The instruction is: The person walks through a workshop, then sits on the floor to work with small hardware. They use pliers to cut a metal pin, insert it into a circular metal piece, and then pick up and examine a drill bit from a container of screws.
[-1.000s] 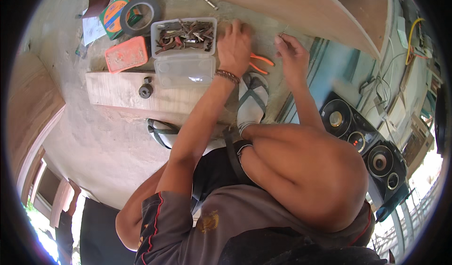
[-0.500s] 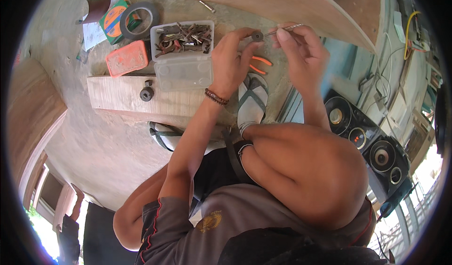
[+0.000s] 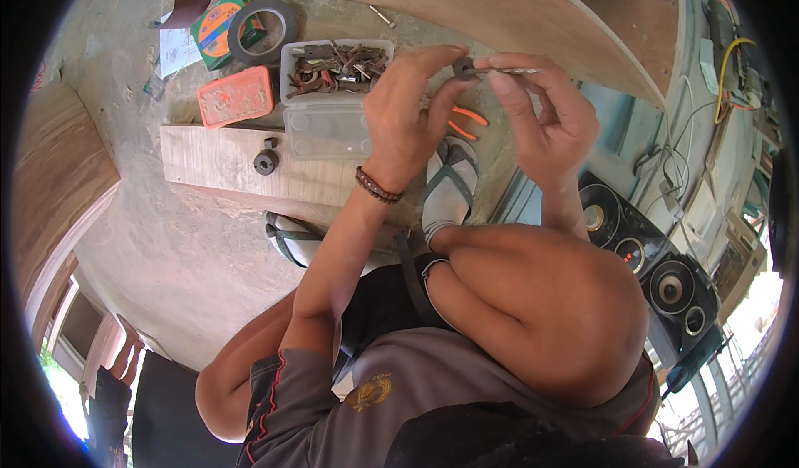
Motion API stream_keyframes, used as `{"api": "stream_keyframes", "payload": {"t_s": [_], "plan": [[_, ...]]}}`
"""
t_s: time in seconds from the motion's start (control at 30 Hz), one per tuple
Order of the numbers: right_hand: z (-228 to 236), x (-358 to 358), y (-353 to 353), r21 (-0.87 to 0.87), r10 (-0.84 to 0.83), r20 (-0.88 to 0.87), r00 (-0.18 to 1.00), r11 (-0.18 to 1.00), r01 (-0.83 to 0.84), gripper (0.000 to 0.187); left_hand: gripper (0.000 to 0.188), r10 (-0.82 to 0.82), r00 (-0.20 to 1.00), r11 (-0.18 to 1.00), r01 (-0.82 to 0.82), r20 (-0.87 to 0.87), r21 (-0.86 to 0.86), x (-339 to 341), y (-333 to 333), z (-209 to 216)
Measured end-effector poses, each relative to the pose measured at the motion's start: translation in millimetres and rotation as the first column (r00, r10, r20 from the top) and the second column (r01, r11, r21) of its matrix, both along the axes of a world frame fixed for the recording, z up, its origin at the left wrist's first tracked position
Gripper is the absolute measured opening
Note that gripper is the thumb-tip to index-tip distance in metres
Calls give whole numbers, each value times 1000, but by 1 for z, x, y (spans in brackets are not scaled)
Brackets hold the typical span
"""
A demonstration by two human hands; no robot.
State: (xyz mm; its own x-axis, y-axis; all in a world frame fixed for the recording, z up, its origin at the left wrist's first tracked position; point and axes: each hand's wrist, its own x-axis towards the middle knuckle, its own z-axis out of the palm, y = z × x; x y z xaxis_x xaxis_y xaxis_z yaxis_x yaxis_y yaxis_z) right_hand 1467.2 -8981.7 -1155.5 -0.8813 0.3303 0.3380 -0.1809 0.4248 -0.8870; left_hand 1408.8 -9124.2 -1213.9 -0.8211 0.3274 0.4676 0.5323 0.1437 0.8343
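My left hand is closed on a small dark round piece with a hole, pinched between thumb and fingers. In my right hand, thumb and fingers grip a drill bit, its tip end pointing right. The inner end of the bit meets the round piece, or nearly so; I cannot tell whether it is in the hole. Below my hands on the floor lies a tool with orange handles, its head hidden behind my left hand.
Left of my hands stands a clear plastic box of metal bits, its lid folded open. A wooden board carries another dark round part. Around are an orange lid, black tape, a green box and speakers.
My right hand has brought the drill bit against or very near the round piece, and the bit now lies more level. My left hand has turned slightly. The head view has shifted a little.
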Motion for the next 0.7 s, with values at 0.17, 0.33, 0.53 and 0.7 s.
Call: {"api": "stream_keyframes", "payload": {"t_s": [0.17, 0.33, 0.53, 0.7], "plan": [[3, -2, 7, 224, 15, 55, 998, 974, -27, 9, 36, -3, 1000, 999, 3, -6, -40, 1, -1, 2], [5, -5, 11, 317, 70, 96, 993, 944, -98, 12, 37, 6, 1000, 999, -6, 6, -43, 3, -2, 2], [4, -4, 11, 84, 53, 148, 987, 994, -66, 22, 36, 11, 1000, 1000, -10, 21, -23, 2, -1, 1], [6, -4, 13, 77, 52, 106, 993, 995, -61, 22, 35, 23, 999, 1000, -23, 32, 2, 0, 1, 0]]}}
